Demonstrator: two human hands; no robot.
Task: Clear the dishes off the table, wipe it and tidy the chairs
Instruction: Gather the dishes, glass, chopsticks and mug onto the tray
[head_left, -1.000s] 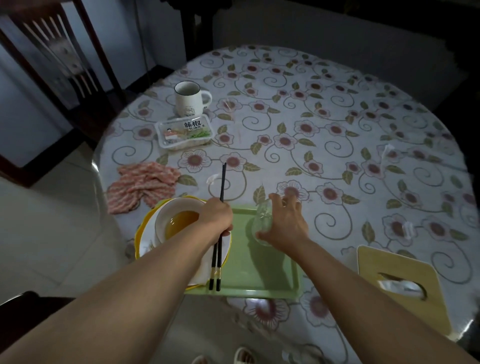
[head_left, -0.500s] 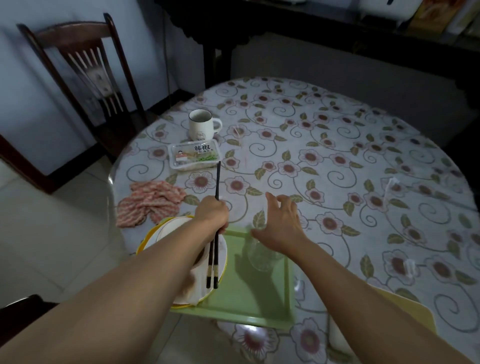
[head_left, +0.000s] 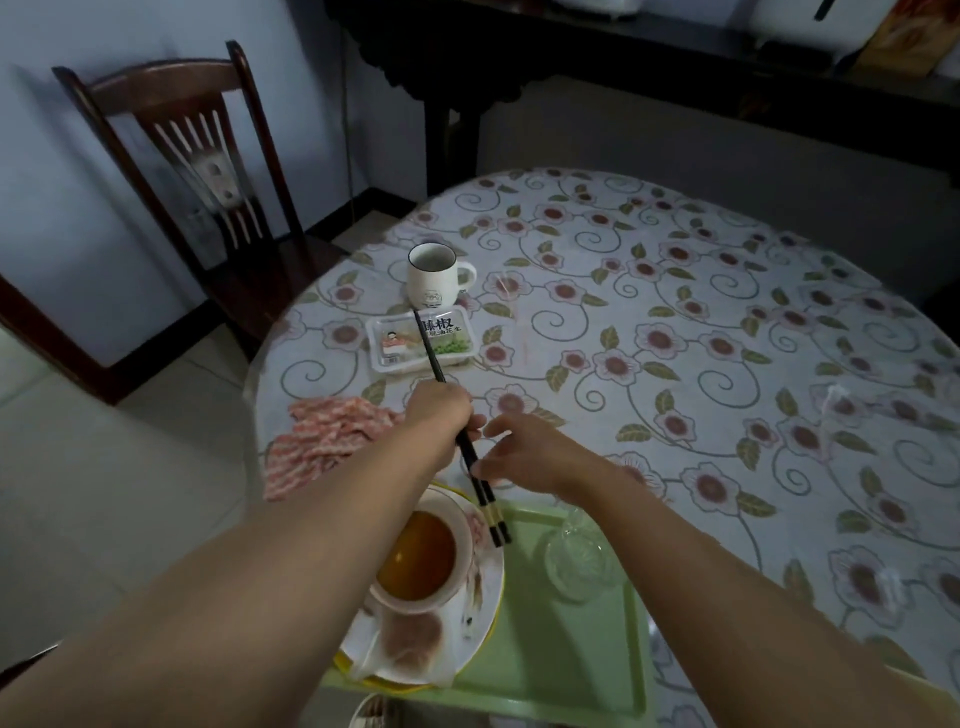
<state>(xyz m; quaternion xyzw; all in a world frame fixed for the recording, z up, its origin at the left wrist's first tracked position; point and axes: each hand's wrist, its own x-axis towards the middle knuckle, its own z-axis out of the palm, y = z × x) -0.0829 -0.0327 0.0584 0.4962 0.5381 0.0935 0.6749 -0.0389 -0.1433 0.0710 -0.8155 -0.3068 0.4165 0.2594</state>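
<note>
My left hand (head_left: 440, 415) grips a pair of black chopsticks (head_left: 475, 470) above the table; their tips point toward the white mug (head_left: 435, 275). My right hand (head_left: 524, 457) reaches in beside them, and its fingers touch the chopsticks' lower part. On the green tray (head_left: 561, 660) near me sit a bowl (head_left: 423, 556) of orange liquid on stacked plates (head_left: 478, 623) and a clear glass (head_left: 579, 561). A sealed snack pack (head_left: 400, 343) lies in front of the mug. A pink striped cloth (head_left: 324, 441) is bunched at the table's left edge.
The round table (head_left: 701, 338) has a floral cover. A dark wooden chair (head_left: 197, 171) stands at the far left, off the table's edge. A dark sideboard (head_left: 649, 67) runs along the back wall. Pale tiled floor (head_left: 104, 493) lies to the left.
My right hand let go of the glass, which now stands on the tray, and moved left to the chopsticks. My left hand lifted the chopsticks forward off the plates. The view tilted up.
</note>
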